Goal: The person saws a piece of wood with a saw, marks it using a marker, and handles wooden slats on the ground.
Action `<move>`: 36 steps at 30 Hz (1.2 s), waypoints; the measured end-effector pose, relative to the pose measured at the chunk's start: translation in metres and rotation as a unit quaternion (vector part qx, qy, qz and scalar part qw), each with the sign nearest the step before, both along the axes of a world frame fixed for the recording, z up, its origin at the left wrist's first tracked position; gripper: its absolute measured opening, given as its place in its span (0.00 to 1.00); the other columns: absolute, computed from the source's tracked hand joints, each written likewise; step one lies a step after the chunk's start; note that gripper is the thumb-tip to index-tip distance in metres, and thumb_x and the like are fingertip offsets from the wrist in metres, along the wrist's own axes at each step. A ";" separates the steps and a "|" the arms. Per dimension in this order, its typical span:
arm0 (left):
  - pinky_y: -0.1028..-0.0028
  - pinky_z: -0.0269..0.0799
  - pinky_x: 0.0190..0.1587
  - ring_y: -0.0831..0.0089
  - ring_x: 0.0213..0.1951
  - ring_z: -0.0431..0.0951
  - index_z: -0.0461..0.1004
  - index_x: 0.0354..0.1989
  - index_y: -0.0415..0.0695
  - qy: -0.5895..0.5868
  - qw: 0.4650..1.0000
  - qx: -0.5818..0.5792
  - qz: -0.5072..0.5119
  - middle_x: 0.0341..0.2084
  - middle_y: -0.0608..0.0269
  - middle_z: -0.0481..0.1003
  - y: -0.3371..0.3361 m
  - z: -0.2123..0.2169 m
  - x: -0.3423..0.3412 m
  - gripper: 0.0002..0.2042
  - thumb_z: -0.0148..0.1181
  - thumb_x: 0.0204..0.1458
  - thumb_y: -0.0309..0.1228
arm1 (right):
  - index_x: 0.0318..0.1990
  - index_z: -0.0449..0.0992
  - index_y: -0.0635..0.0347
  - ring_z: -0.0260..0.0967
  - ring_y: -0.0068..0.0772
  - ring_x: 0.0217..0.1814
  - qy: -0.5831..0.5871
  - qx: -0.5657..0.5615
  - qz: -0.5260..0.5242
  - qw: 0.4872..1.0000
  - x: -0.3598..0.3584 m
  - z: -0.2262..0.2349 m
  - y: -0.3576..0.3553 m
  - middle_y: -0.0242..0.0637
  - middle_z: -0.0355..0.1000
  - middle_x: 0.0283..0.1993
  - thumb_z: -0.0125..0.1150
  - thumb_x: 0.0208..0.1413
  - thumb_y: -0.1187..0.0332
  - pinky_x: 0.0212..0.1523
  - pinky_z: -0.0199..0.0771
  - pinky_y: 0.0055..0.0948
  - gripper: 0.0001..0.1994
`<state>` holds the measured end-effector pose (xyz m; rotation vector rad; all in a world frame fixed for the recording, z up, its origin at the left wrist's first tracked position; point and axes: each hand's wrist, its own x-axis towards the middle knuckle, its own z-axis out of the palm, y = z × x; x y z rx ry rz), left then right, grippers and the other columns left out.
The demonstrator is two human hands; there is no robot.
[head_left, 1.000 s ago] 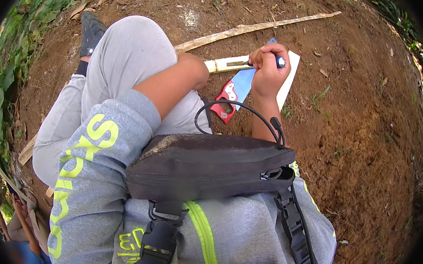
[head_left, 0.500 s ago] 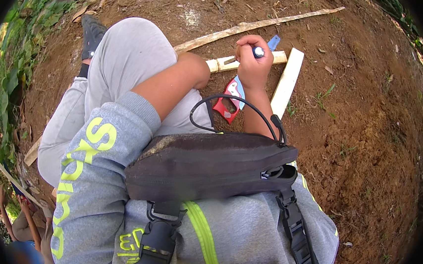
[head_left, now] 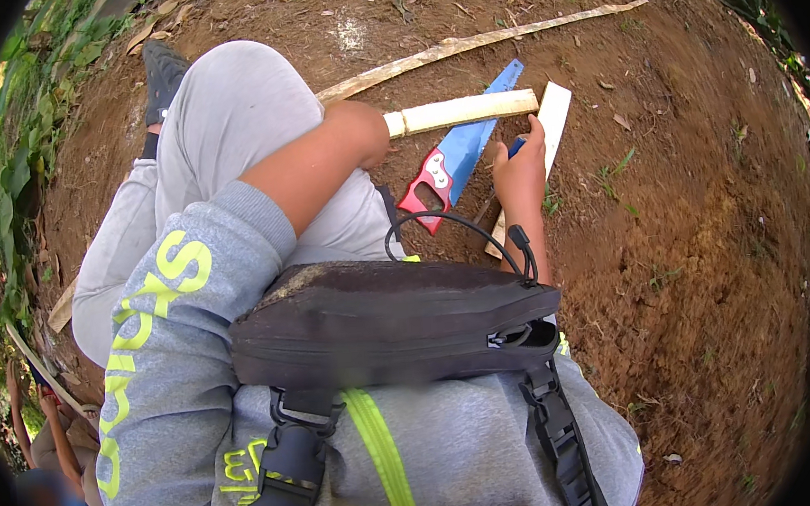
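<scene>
My left hand (head_left: 366, 134) is closed around the near-left end of a pale split bamboo strip (head_left: 470, 110); my forearm and knee hide most of its fingers. The strip points right, with a node ring close to the hand. My right hand (head_left: 520, 170) grips a tool with a blue handle (head_left: 516, 146) below the strip's far-right end; its kind is mostly hidden. One fingertip reaches up beside that end. Under the strip, on the soil, lies a handsaw (head_left: 467, 153) with a blue blade and red handle.
A second pale strip (head_left: 555, 125) lies on the ground behind my right hand. Farther off is a long, rough brown strip (head_left: 484, 44). A black bag (head_left: 396, 320) hangs across my chest. At the lower left another person (head_left: 60, 461) sits near leafy plants.
My right hand has moved down and right, off the strip's top to below its end, with the tool turned in it. More of the saw blade shows.
</scene>
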<state>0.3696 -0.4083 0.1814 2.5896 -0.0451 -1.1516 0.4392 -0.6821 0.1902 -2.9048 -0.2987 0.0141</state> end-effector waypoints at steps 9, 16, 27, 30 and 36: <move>0.57 0.83 0.49 0.54 0.49 0.87 0.82 0.53 0.41 -0.017 0.998 0.016 0.064 0.46 0.51 0.86 -0.003 -0.015 0.002 0.19 0.66 0.51 0.31 | 0.57 0.76 0.61 0.77 0.58 0.47 0.199 -0.041 0.351 0.914 -0.101 -0.032 0.017 0.50 0.78 0.45 0.70 0.57 0.67 0.49 0.77 0.53 0.21; 0.58 0.83 0.49 0.55 0.49 0.88 0.82 0.53 0.42 -0.030 0.994 0.039 0.095 0.46 0.53 0.86 -0.007 -0.032 0.007 0.19 0.68 0.51 0.29 | 0.63 0.74 0.59 0.77 0.55 0.45 0.127 -0.060 0.284 0.948 -0.116 -0.049 0.021 0.47 0.77 0.44 0.75 0.48 0.68 0.47 0.76 0.51 0.31; 0.56 0.82 0.50 0.53 0.49 0.86 0.81 0.52 0.43 -0.076 0.994 0.011 0.072 0.46 0.51 0.85 -0.005 -0.061 0.018 0.19 0.71 0.54 0.37 | 0.63 0.78 0.52 0.77 0.47 0.44 0.092 -0.056 0.316 0.943 -0.080 0.056 -0.023 0.40 0.78 0.39 0.76 0.39 0.72 0.45 0.70 0.48 0.36; 0.53 0.79 0.53 0.48 0.51 0.84 0.76 0.55 0.42 -0.129 0.978 -0.031 0.164 0.47 0.47 0.84 0.001 -0.048 0.016 0.22 0.69 0.58 0.43 | 0.60 0.79 0.57 0.76 0.43 0.40 0.026 0.011 0.214 0.976 -0.055 0.102 -0.035 0.41 0.79 0.39 0.66 0.46 0.78 0.47 0.72 0.42 0.28; 0.53 0.77 0.56 0.44 0.53 0.82 0.72 0.61 0.41 -0.217 0.917 -0.176 0.286 0.49 0.42 0.82 0.005 -0.005 0.035 0.27 0.66 0.62 0.48 | 0.69 0.71 0.67 0.68 0.21 0.33 -0.080 0.527 -0.074 0.843 0.001 0.165 -0.096 0.31 0.74 0.37 0.56 0.71 0.76 0.41 0.72 0.23 0.20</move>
